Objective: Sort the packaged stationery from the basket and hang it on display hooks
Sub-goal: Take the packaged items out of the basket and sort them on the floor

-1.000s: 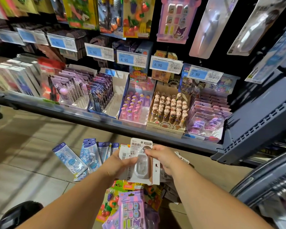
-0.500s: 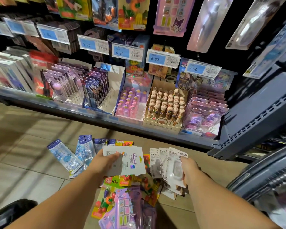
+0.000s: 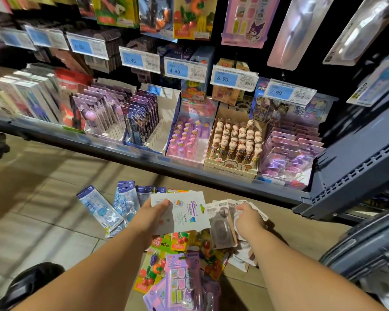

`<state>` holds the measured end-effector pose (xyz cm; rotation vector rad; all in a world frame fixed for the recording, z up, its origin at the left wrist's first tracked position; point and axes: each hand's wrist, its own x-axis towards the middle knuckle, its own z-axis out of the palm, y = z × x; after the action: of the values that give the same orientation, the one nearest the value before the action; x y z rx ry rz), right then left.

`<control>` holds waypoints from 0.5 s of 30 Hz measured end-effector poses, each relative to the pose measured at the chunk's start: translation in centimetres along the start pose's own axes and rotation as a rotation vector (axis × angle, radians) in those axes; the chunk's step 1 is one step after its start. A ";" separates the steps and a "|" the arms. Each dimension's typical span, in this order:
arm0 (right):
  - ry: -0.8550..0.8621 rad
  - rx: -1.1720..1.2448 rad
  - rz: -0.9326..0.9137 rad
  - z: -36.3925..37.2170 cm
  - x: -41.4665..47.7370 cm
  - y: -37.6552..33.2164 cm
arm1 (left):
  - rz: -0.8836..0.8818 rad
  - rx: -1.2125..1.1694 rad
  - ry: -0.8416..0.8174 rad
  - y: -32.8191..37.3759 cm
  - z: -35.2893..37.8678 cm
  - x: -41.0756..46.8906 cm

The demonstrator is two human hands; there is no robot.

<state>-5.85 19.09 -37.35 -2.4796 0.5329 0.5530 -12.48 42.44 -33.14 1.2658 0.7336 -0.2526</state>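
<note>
The right hand [image 3: 249,221] has gone lower than a moment ago, down to the pile on the floor, and the left hand [image 3: 153,216] has stayed up with its card. The left hand holds a white card pack [image 3: 184,212] by its left side, thumb on top, with the printed back facing up. The right hand lies on a bunch of white packs [image 3: 220,206] with its fingers curled over them; I cannot tell if it grips them or just rests there. A grey pack [image 3: 222,230] lies just beside that hand, partly under the white card.

Under both hands more packs lie on the floor [image 3: 43,221]: bright fruit packs [image 3: 180,241] in the middle, a purple pack [image 3: 180,279] nearest the camera, and blue packs [image 3: 99,209] spread out to the left.

Behind the pile runs a long shelf [image 3: 144,158] full of boxes, one with pink pens [image 3: 186,138] and one with pens with little heads [image 3: 236,140]. Blue price tags [image 3: 234,77] hang above them, and more packs hang on the dark wall, such as a pink one [image 3: 245,19]
</note>
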 end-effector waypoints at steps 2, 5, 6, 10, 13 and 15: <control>0.006 -0.056 -0.017 -0.3 -0.4 -0.7 | -0.002 -0.006 0.000 0.0 -0.2 0.1; -0.015 0.019 -0.082 -0.3 -0.6 -1.6 | -0.012 0.002 -0.012 0.1 -0.2 0.2; -0.040 0.050 -0.109 -0.3 -0.8 -2.0 | -0.013 0.008 -0.013 0.2 -0.2 0.1; -0.240 0.385 -0.139 -0.3 -1.7 -3.6 | -0.024 0.016 -0.007 0.3 -0.2 0.1; -0.449 0.613 -0.085 -0.4 -2.4 -4.6 | -0.049 0.023 -0.012 0.3 -0.2 0.0; -0.529 0.649 -0.124 -0.5 -2.8 -5.2 | -0.063 0.029 -0.028 0.4 0.0 0.0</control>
<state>-5.56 23.54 -33.48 -1.6542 0.2796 0.7995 -12.30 42.60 -32.79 1.2654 0.7485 -0.3330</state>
